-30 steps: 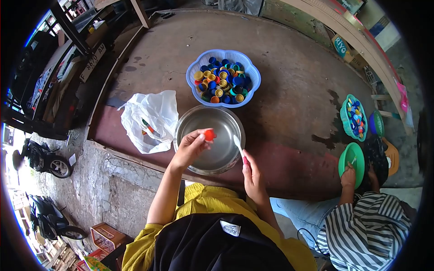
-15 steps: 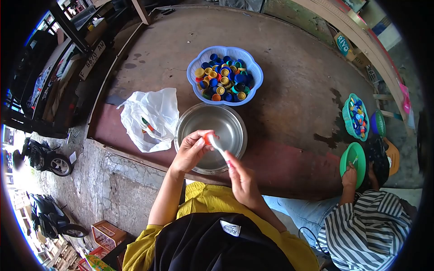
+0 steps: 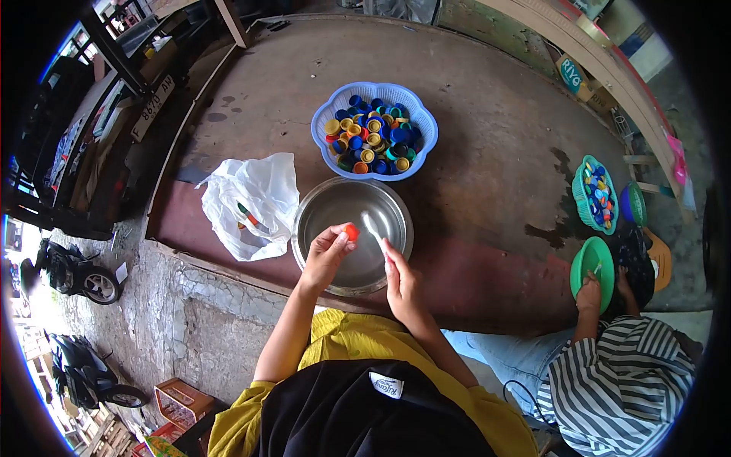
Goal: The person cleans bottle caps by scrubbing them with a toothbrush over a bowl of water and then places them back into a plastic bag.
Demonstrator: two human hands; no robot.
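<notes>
Between the fingertips of my left hand (image 3: 324, 257) is a red-orange bottle cap (image 3: 351, 231), pinched at the near left part of the steel basin (image 3: 305, 217). My right hand (image 3: 404, 288) grips a white toothbrush (image 3: 377, 231), its head pointing up and left over the basin, a little apart from the cap. Water appears to be in the basin, though its level is hard to tell. Just beyond the basin stands a blue scalloped plastic basket (image 3: 320, 122) filled with several blue, yellow, green and orange bottle caps (image 3: 373, 137).
A crumpled white plastic bag (image 3: 263, 199) lies left of the basin on the brown table (image 3: 487, 175). At right, a person in a striped shirt (image 3: 609, 373) has a hand in a green bowl (image 3: 576, 266), near a turquoise basket of caps (image 3: 585, 209). Motorbikes (image 3: 95, 278) stand beyond the left edge.
The toothbrush head has come away from the cap, leaving a gap. My left hand has turned the cap so its red-orange side shows. The co-worker's hand stays in the green bowl.
</notes>
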